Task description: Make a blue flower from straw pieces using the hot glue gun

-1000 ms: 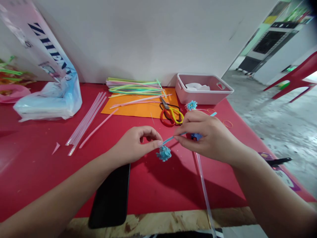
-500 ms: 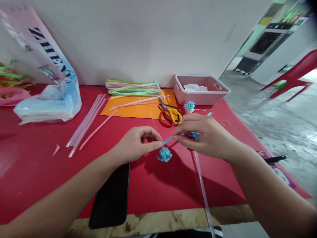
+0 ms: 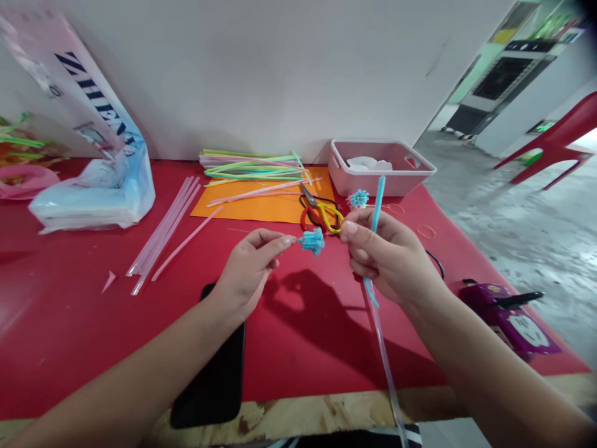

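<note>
My left hand (image 3: 249,267) pinches the base of a small light-blue pipe-cleaner flower (image 3: 312,241), which points right. A thin wire runs back from that pinch toward the left. Closed around a length of light-blue pipe cleaner (image 3: 379,198) is my right hand (image 3: 392,255); one end stands up above the fingers and the other curls out below. The two hands are apart, with the flower between them. Beneath the right hand a clear plastic tube (image 3: 385,364) extends over the table's front edge. Scissors (image 3: 329,216) with red and yellow handles lie just beyond the hands.
Several pipe cleaners (image 3: 252,167) lie on orange card (image 3: 261,213) at the back. Beside it is a pink basket (image 3: 377,182), with another blue flower (image 3: 359,198) before it. Clear tubes (image 3: 163,233), a plastic-wrapped pack (image 3: 88,202), a black phone (image 3: 209,386) and a purple device (image 3: 508,317) surround the hands.
The flower has turned from hanging down to pointing right, and risen a little. My right hand has drawn away from the left, and its pipe cleaner now stands nearly upright.
</note>
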A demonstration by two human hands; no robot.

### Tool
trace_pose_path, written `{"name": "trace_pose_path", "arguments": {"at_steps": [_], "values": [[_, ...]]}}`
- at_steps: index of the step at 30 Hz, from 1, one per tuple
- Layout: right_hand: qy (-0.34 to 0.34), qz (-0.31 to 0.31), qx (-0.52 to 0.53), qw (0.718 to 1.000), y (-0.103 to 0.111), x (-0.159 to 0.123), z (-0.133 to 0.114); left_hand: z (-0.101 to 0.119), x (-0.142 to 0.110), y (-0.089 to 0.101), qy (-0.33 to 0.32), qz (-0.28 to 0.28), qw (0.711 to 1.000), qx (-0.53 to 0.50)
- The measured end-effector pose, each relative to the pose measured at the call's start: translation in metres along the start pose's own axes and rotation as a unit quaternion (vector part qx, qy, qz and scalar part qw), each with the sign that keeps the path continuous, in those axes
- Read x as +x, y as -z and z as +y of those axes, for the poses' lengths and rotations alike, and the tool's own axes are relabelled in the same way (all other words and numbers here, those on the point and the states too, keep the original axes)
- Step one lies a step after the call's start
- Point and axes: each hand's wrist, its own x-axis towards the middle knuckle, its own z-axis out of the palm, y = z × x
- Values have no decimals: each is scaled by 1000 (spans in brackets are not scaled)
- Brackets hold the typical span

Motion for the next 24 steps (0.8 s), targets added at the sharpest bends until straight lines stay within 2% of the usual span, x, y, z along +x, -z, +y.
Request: {"name": "trace_pose_path", "arguments": {"at_steps": [4,7,12,17,24], "values": [[-53,16,86,995,-14,-11,-2,1,-6,-10,42,36,994,-92],[-113,25,168,979,-25,-18,7,3,-9,-18,66,55,985,-152],[-214,-6,261,941,-46,-23,28,1,-15,-29,55,39,986,-155],[-199,-49,322,924,-58,-22,29,0,-22,-32,85,-32,987,-129],[-172,-35,340,924,-62,-23,26,-3,-28,-33,98,-103,978,-152]]}}
